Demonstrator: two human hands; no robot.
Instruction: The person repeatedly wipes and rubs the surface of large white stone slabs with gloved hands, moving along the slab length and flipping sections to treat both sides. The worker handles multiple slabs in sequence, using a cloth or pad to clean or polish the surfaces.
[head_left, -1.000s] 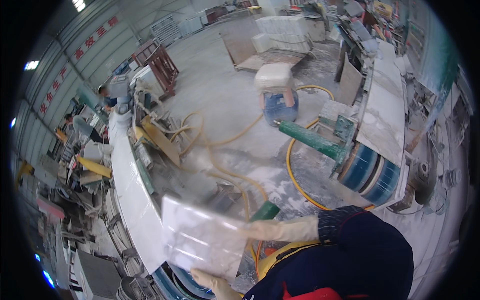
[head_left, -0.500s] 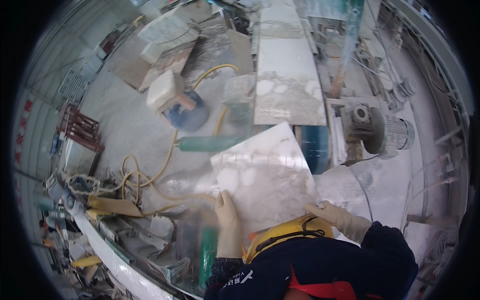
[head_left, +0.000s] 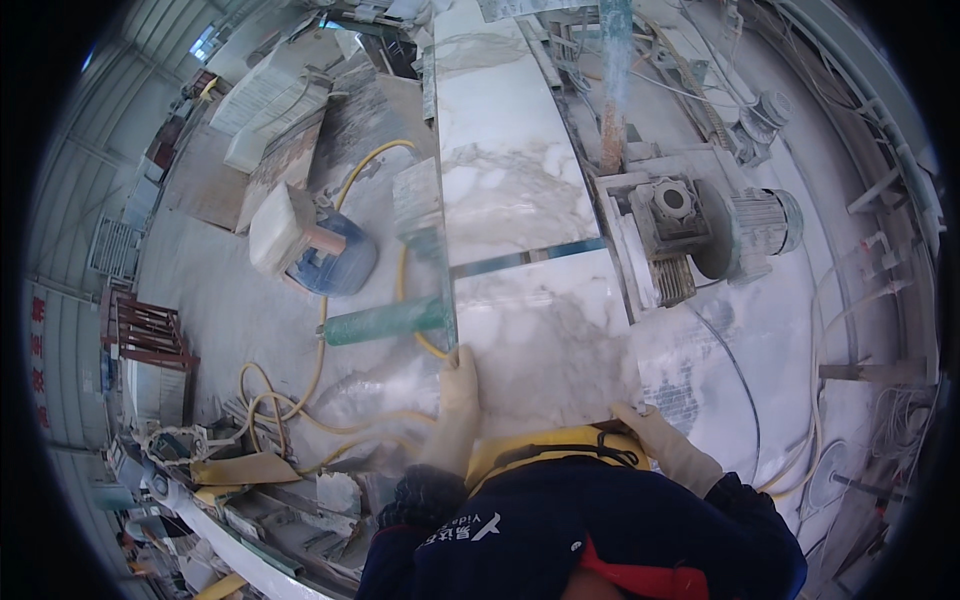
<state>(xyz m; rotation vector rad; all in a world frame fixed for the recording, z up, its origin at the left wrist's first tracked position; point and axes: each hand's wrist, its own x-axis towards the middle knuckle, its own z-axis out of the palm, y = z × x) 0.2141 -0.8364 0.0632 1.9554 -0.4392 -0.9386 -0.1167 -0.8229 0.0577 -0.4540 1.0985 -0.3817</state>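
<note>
A square, marble-patterned tile [head_left: 545, 345], glossy white with grey-brown veining, lies in front of my body at the near end of the conveyor. My gloved left hand [head_left: 460, 390] is closed on its left edge near the front corner. At the near right corner, my gloved right hand [head_left: 668, 442] grips the tile too, thumb on top. Both gloves are cream-coloured. Beyond a narrow gap showing the teal belt [head_left: 530, 258], a similar tile [head_left: 518, 195] lies on the conveyor, its near edge roughly parallel with the held tile's far edge.
Right of the conveyor sits a grey motor with a gearbox [head_left: 672, 212]. A green roller [head_left: 385, 322] juts out on the left. Behind it stands a blue container [head_left: 335, 255] beside a whitish block. Yellow hose [head_left: 318, 370] loops over the floor, and broken scraps [head_left: 310, 510] lie lower left.
The tile has turned from a slant to nearly square with the conveyor and its far edge now lies over the belt's near end. Both hands have kept their grip. The view has shifted.
</note>
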